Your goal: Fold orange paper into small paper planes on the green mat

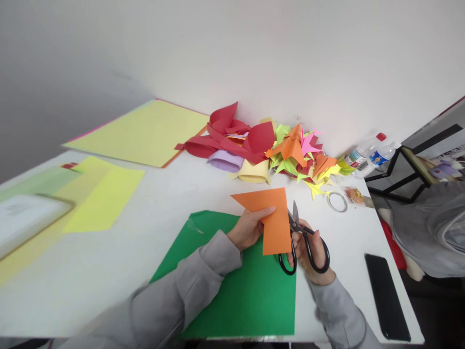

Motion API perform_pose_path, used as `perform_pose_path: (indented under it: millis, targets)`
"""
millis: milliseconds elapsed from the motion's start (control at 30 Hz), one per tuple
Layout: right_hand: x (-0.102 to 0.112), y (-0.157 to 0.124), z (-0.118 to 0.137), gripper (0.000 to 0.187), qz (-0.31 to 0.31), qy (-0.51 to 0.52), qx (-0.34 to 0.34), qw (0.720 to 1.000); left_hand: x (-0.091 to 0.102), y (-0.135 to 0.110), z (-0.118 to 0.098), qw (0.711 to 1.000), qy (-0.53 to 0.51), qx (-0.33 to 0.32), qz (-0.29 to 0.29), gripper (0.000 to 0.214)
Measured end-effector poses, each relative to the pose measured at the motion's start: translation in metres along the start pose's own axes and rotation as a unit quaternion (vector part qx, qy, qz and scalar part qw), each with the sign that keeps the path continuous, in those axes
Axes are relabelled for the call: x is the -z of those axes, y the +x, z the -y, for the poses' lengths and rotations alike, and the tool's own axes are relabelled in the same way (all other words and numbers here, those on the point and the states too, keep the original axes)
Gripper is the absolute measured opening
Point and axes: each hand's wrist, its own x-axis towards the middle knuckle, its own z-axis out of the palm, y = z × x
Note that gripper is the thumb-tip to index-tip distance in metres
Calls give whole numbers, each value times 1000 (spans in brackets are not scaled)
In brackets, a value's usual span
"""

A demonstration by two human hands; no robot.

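Note:
My left hand (249, 229) pinches an orange paper (276, 230) cut to an angled shape, thumb on its front face. In my right hand (313, 254) is a pair of scissors (298, 226) with black loop handles and dark blades. Its blades stand apart, one close to or behind the paper's right edge; whether they touch it I cannot tell. Both hands are above a large green sheet (250, 295) that lies on the white table (119, 271).
Red paper shapes (259, 138) and folded coloured paper pieces (290, 148) are heaped by the wall. Two bottles (376, 160), a tape roll (337, 201) and a black phone (387, 296) lie at right. Yellow sheets (105, 198) and a white device (27, 218) occupy the left.

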Motion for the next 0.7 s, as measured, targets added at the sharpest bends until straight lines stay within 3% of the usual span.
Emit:
perform_pose_path:
  millis: [333, 533, 700]
  targets:
    - [2, -1, -2, 56, -14, 14, -8, 1000, 1, -3, 3, 999, 17, 4, 44, 28]
    - [-2, -1, 2, 56, 0, 15, -12, 1000, 5, -2, -5, 998, -27, 9, 62, 31]
    - [-5, -1, 7, 54, 18, 17, -18, 1000, 3, -3, -3, 999, 2, -20, 50, 32]
